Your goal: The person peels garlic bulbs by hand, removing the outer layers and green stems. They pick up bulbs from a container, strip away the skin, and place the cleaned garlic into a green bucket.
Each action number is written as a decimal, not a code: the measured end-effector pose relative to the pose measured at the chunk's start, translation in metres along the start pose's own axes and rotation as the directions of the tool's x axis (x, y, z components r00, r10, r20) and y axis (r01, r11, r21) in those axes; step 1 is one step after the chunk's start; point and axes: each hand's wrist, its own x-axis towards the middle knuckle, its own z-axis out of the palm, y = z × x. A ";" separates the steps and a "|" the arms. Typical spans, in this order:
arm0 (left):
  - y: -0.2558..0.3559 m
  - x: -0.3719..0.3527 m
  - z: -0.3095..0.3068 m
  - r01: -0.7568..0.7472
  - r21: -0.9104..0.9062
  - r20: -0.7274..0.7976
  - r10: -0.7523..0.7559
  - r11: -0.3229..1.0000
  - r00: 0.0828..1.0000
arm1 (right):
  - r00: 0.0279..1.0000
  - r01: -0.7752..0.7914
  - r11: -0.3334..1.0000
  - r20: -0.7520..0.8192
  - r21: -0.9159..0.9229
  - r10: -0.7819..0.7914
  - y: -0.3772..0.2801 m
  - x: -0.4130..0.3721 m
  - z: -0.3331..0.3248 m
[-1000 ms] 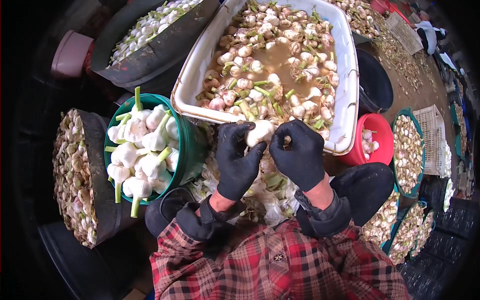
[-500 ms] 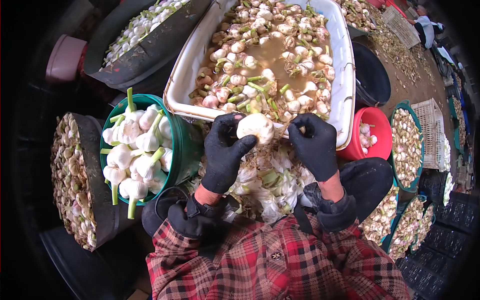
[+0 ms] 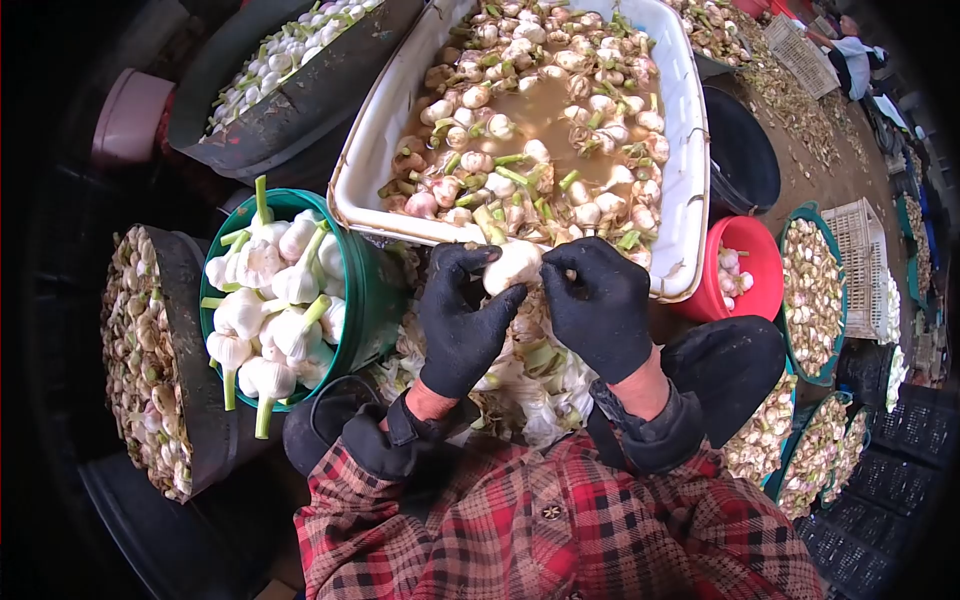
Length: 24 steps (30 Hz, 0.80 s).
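A whitish garlic bulb (image 3: 514,267) with a green stem pointing away from me is held by my left hand (image 3: 462,320), its black-gloved thumb and fingers around the bulb's left side. My right hand (image 3: 601,312), also gloved in black, has its fingers pinched together at the bulb's right edge; whatever may be between the fingertips is too small to make out. Just beyond both hands stands a white tub (image 3: 690,150) of garlic bulbs in brown water. Loose peeled skins (image 3: 545,390) lie in a heap below the hands.
At left a green bucket (image 3: 375,310) holds clean white bulbs with stems. A red bucket (image 3: 765,270) with a few bulbs is at right, near baskets of garlic (image 3: 812,290) and a pale crate (image 3: 856,265). Another person (image 3: 855,60) is at the far upper right.
My right hand has moved left and now meets the bulb. The bulb has turned so that its green stem shows on the far side.
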 end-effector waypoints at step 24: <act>0.001 0.007 -0.008 0.089 0.015 0.063 -0.089 0.996 0.994 | 0.993 -0.112 0.983 0.054 0.143 0.105 -0.002 -0.001 -0.012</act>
